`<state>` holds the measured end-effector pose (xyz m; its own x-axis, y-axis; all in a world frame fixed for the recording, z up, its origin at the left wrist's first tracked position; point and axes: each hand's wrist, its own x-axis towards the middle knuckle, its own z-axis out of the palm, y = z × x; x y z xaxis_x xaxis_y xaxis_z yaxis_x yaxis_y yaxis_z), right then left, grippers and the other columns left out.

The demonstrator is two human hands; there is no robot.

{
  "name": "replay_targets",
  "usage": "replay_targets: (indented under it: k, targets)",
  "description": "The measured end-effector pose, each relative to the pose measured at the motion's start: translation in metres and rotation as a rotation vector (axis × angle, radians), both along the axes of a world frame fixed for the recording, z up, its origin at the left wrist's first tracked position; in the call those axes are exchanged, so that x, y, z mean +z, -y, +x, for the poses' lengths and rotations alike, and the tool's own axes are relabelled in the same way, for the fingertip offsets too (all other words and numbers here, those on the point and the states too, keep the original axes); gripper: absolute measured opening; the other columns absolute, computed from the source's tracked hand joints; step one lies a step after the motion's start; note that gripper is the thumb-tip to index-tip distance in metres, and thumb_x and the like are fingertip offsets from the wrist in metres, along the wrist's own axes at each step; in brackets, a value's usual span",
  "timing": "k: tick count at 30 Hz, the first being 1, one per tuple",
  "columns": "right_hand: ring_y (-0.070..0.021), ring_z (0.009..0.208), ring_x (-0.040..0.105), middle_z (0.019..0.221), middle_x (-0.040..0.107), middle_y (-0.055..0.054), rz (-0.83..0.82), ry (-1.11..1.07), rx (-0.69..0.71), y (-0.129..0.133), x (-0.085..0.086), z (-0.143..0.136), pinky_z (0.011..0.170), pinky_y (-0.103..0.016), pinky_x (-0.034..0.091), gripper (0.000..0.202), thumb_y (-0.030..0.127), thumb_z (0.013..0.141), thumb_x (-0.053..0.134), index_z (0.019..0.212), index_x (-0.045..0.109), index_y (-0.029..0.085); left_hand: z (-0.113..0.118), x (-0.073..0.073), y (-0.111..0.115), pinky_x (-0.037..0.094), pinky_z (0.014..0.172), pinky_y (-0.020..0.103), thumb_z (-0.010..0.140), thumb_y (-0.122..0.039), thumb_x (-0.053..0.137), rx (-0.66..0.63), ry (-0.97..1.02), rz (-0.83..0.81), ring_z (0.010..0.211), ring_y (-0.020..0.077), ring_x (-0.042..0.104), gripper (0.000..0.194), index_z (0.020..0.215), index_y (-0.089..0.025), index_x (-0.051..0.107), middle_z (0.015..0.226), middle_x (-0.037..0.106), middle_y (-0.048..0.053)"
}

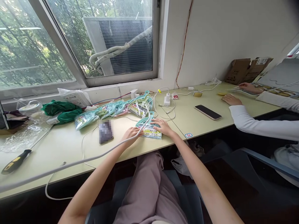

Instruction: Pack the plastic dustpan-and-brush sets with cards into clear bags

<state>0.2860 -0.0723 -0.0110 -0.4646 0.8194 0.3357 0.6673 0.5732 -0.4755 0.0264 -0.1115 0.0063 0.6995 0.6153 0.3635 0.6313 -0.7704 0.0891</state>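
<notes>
A mint-green dustpan-shaped item in clear plastic wrap (pixel 151 132) lies flat near the table's front edge, its looped handle pointing away from me. My left hand (pixel 132 136) touches its left side, the fingertips at the wrapper's edge. Across its upper right part rests my right hand (pixel 163 127), fingers spread over the wrap. A white cable crosses in front of the packet and partly hides it. Behind it, similar wrapped items in mint and green (pixel 116 108) form a row toward the window.
Left on the table (pixel 65 144) are a screwdriver (pixel 16 161), a green cloth bundle (pixel 63 112) and a blurred phone-like object (pixel 106 132). Chargers (pixel 167 99) stand behind. Rightward lie a black phone (pixel 207 112), another person's hands (pixel 231 100) and a cardboard box (pixel 247 71).
</notes>
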Motion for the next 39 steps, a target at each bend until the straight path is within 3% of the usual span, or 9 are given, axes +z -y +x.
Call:
replay_targets:
  k: [7, 12, 16, 23, 26, 29, 34, 36, 39]
  targets:
    - [-0.0219, 0.135, 0.039, 0.142, 0.05, 0.004, -0.033, 0.004, -0.005, -0.002, -0.001, 0.004, 0.109, -0.044, 0.031, 0.033, 0.033, 0.089, 0.052, 0.121, 0.061, 0.036, 0.016, 0.019, 0.047, 0.048, 0.089, 0.04, 0.095, -0.01, 0.032, -0.008, -0.247, 0.182, 0.09, 0.0202, 0.064, 0.032, 0.095, -0.014, 0.064, 0.091, 0.068, 0.011]
    - [-0.0229, 0.135, 0.039, 0.144, 0.047, 0.003, -0.049, -0.014, -0.016, -0.003, -0.003, 0.005, 0.109, -0.045, 0.031, 0.032, 0.034, 0.091, 0.049, 0.12, 0.061, 0.034, 0.01, 0.018, 0.07, 0.045, 0.088, 0.039, 0.096, -0.021, 0.036, 0.0, -0.306, 0.178, 0.089, 0.0215, 0.061, 0.025, 0.097, -0.017, 0.062, 0.086, 0.065, 0.009]
    - [-0.0234, 0.134, 0.041, 0.143, 0.049, 0.001, -0.054, -0.023, -0.008, 0.001, 0.0, 0.003, 0.109, -0.045, 0.03, 0.032, 0.034, 0.091, 0.048, 0.12, 0.062, 0.032, 0.005, 0.018, 0.066, 0.045, 0.084, 0.034, 0.097, -0.023, 0.035, 0.114, -0.189, 0.114, 0.089, 0.0197, 0.063, 0.028, 0.117, -0.018, 0.055, 0.098, 0.067, 0.008]
    - [-0.024, 0.134, 0.04, 0.143, 0.048, 0.002, -0.052, -0.002, -0.062, 0.003, 0.005, 0.002, 0.107, -0.045, 0.032, 0.032, 0.035, 0.091, 0.047, 0.119, 0.062, 0.033, 0.001, 0.018, 0.057, 0.043, 0.068, 0.029, 0.093, -0.017, 0.045, 0.411, -0.247, -0.054, 0.068, 0.0187, 0.065, 0.02, 0.084, -0.015, 0.063, 0.075, 0.069, 0.006]
    - [-0.0245, 0.132, 0.042, 0.142, 0.049, 0.0, -0.046, 0.033, -0.116, 0.013, 0.007, -0.002, 0.105, -0.046, 0.033, 0.032, 0.037, 0.093, 0.044, 0.12, 0.061, 0.032, -0.009, 0.021, 0.056, 0.04, 0.06, 0.027, 0.092, -0.022, 0.048, 0.557, -0.21, -0.096, 0.061, 0.0184, 0.062, 0.022, 0.085, -0.017, 0.068, 0.069, 0.068, 0.007]
    - [-0.0262, 0.126, 0.046, 0.139, 0.052, -0.004, 0.003, 0.105, -0.209, 0.043, 0.011, -0.012, 0.1, -0.048, 0.036, 0.038, 0.042, 0.095, 0.037, 0.126, 0.057, 0.032, -0.02, 0.03, 0.049, 0.039, 0.058, 0.026, 0.09, -0.027, 0.05, 0.66, -0.153, -0.206, 0.067, 0.0203, 0.064, 0.023, 0.091, -0.021, 0.072, 0.075, 0.07, 0.007]
    - [-0.0266, 0.12, 0.047, 0.139, 0.051, -0.006, 0.062, 0.175, -0.27, 0.104, 0.02, -0.024, 0.091, -0.042, 0.041, 0.046, 0.048, 0.097, 0.027, 0.133, 0.051, 0.03, -0.024, 0.046, 0.04, 0.041, 0.066, 0.026, 0.088, -0.022, 0.049, 0.708, -0.092, -0.305, 0.076, 0.0211, 0.064, 0.028, 0.099, -0.021, 0.074, 0.081, 0.071, 0.007]
    - [-0.0278, 0.121, 0.046, 0.139, 0.051, -0.008, 0.125, 0.187, -0.31, 0.109, 0.027, -0.021, 0.092, -0.042, 0.039, 0.045, 0.046, 0.097, 0.029, 0.132, 0.052, 0.029, -0.026, 0.048, 0.039, 0.042, 0.069, 0.027, 0.088, -0.021, 0.049, 0.71, -0.072, -0.326, 0.08, 0.0219, 0.063, 0.028, 0.1, -0.02, 0.074, 0.084, 0.07, 0.008]
    - [-0.0304, 0.12, 0.046, 0.135, 0.054, -0.012, 0.166, 0.243, -0.332, 0.091, 0.039, -0.013, 0.093, -0.045, 0.036, 0.044, 0.049, 0.094, 0.038, 0.127, 0.057, 0.025, -0.038, 0.046, 0.036, 0.043, 0.076, 0.031, 0.085, -0.024, 0.055, 0.613, -0.072, -0.333, 0.087, 0.0241, 0.06, 0.024, 0.098, -0.021, 0.075, 0.089, 0.066, 0.009]
